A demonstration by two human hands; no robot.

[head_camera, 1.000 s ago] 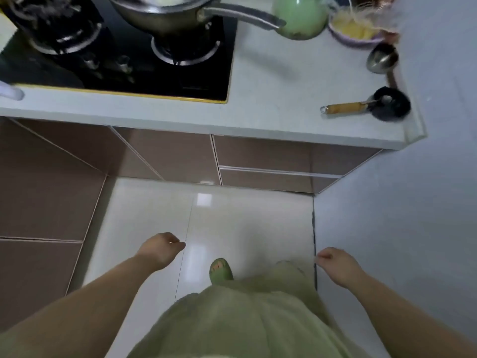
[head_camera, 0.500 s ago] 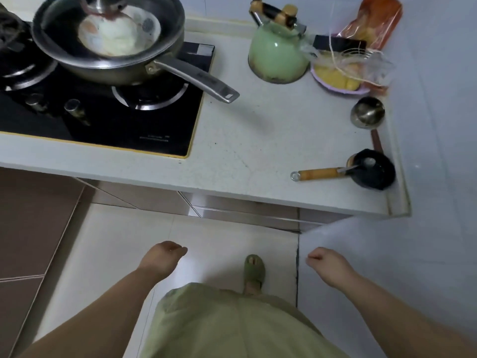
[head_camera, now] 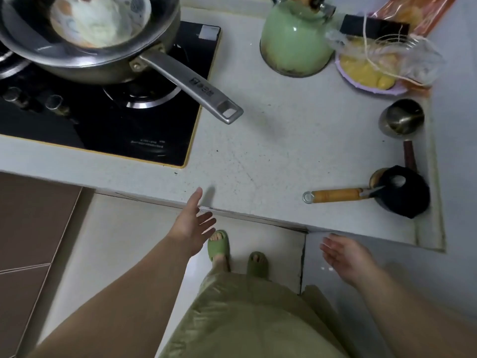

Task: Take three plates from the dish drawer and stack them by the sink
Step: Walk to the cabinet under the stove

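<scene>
No plates, dish drawer front or sink show in this view. My left hand (head_camera: 192, 223) is open, fingers spread, at the front edge of the white countertop (head_camera: 271, 140), its fingertips just over the edge. My right hand (head_camera: 343, 257) is open and blurred, palm turned inward, just below the counter's edge at the right. Neither hand holds anything. The cabinet fronts under the counter are hidden by the counter's overhang.
A black gas hob (head_camera: 108, 112) carries a steel pan (head_camera: 85, 37) whose long handle (head_camera: 191, 83) juts over the counter. A green kettle (head_camera: 294, 40), a bowl of yellow food (head_camera: 366, 73), a steel cup (head_camera: 401, 117) and a black ladle (head_camera: 397, 192) stand at the right. Brown cabinets (head_camera: 28, 228) are left.
I have stepped closer to the counter and the view has tilted up. Both hands rose and uncurled from loose fists to open, the left reaching forward to the counter's edge.
</scene>
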